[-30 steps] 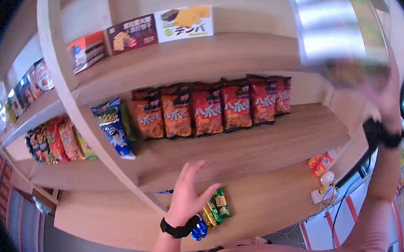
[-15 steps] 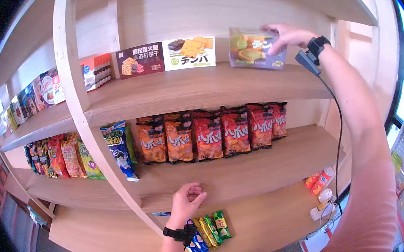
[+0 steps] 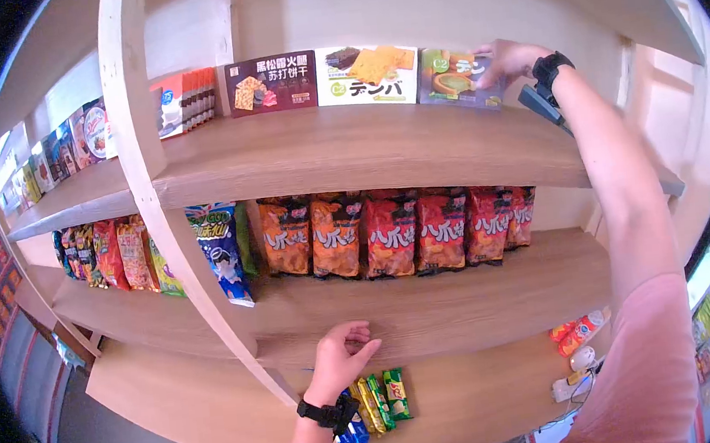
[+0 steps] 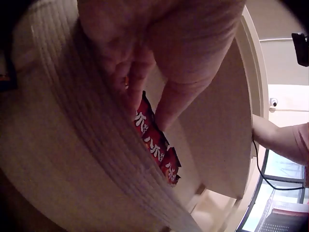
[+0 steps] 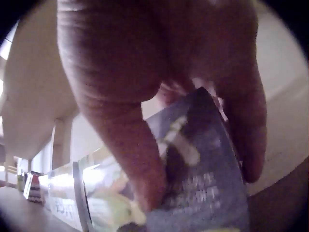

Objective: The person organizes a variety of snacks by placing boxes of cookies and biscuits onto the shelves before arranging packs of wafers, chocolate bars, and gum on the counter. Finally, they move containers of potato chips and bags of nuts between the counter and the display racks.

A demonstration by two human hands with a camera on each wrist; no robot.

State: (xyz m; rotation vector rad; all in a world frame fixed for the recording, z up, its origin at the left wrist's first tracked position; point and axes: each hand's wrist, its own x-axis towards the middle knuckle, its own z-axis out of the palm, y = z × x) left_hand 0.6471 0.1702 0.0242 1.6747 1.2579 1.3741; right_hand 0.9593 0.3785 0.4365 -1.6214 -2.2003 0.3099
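A green and purple box (image 3: 448, 84) stands upright on the upper shelf, close against the right side of a white cracker box (image 3: 367, 75). My right hand (image 3: 511, 65) grips its right end; in the right wrist view the thumb presses the front of the box (image 5: 203, 164) and the fingers of the hand (image 5: 164, 53) lie round its top and side. My left hand (image 3: 342, 361), fingers loosely bent and holding nothing, is at the front edge of the middle shelf; the left wrist view shows the hand (image 4: 164, 43) beside that edge.
A dark maroon box (image 3: 272, 84) and orange-white boxes (image 3: 181, 103) stand further left. Red and orange snack bags (image 3: 390, 235) line the middle shelf. Small green and yellow packets (image 3: 396, 395) and red cans (image 3: 579, 332) lie below. A wooden post (image 3: 144, 156) divides the shelves.
My right hand has brought the box from the far right, leftward onto the upper shelf, beside the white one. The left hand's fingers have curled in from a spread pose.
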